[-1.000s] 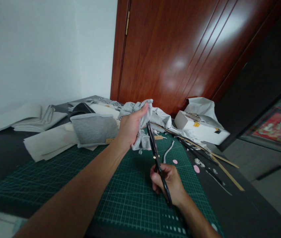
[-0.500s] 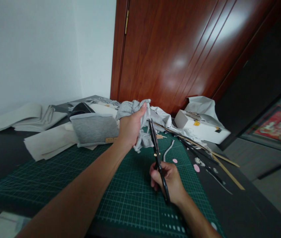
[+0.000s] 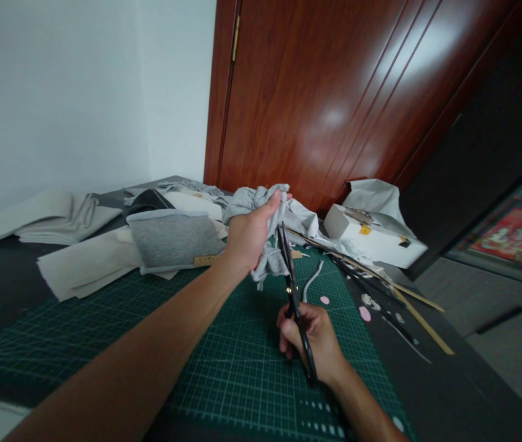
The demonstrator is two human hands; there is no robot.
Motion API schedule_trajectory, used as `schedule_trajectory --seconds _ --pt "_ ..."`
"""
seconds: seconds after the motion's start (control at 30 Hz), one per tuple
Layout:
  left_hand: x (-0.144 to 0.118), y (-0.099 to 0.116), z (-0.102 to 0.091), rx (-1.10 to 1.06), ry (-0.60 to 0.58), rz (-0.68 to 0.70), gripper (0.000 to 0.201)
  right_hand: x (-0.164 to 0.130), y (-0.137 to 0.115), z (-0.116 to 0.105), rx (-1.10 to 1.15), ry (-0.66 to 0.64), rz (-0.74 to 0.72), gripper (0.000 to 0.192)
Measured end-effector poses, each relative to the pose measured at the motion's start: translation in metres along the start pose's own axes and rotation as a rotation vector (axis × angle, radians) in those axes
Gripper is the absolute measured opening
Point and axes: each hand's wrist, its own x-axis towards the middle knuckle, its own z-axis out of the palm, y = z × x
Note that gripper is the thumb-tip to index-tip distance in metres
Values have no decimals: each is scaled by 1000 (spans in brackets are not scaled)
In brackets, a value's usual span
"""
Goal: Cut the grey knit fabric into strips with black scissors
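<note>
Left hand (image 3: 248, 236) clenched tight around bunched grey fabric (image 3: 265, 230), above green cutting mat (image 3: 224, 356). Right hand (image 3: 313, 341) curled closed through black scissors (image 3: 294, 293), blades against fabric.

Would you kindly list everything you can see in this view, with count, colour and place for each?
grey cloth: one, light grey, bunched in the left hand above the mat
scissors: one pair, black, in the right hand, blades against the cloth
cutting mat: one, dark green with a grid, on the table
grey pad: one, grey, far left of the mat
folded fabric: several pieces, off-white, left on the table
white box: one, white, far right by the door
pink scraps: two, pink, right edge of the mat
wooden sticks: a few, tan, right of the mat
door: one, red-brown, behind the table
left hand: closed on the cloth
right hand: closed on the scissors
</note>
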Motion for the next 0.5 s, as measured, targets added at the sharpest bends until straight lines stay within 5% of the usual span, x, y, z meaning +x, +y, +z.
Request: schedule_trajectory --seconds 0.27,0.5 --pt "16 -3 14 111 -26 85 25 0 0 -2 18 25 -45 47" --pt "18 -26 25 7 -137 -13 33 4 -2 -4 20 101 -52 45"
